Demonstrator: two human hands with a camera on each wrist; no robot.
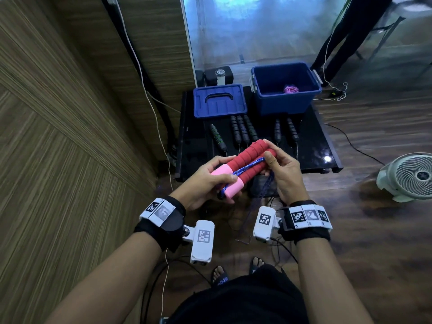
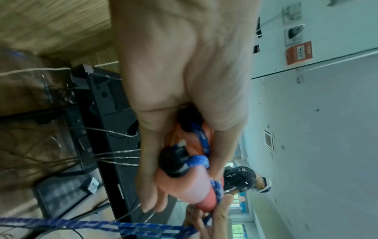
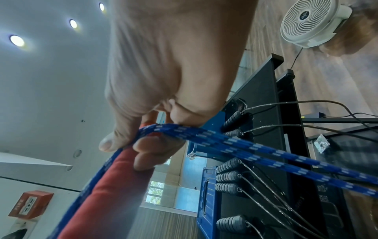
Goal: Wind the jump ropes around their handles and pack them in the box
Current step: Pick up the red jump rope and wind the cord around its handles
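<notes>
Left fingers: the left hand point(image 1: 205, 181) is curled round the pink ends of the red handles point(image 1: 247, 163), thumb on top.
Right fingers: the right hand point(image 1: 281, 170) pinches the handles' far end, thumb pressing the blue rope point(image 1: 251, 165) laid between them.
Right wrist only: several rope strands point(image 3: 255, 150) pass under the curled fingers.
Left wrist only: rope knotted at a black end cap point(image 2: 174, 161).
Head only: open blue box point(image 1: 286, 87) on the black table point(image 1: 313, 141), well apart; lid point(image 1: 219, 100) beside it; black handles point(image 1: 243, 129) in front.

A white floor fan point(image 1: 412, 176) stands on the wooden floor point(image 1: 374, 242), right of the black table point(image 1: 313, 146)
</notes>
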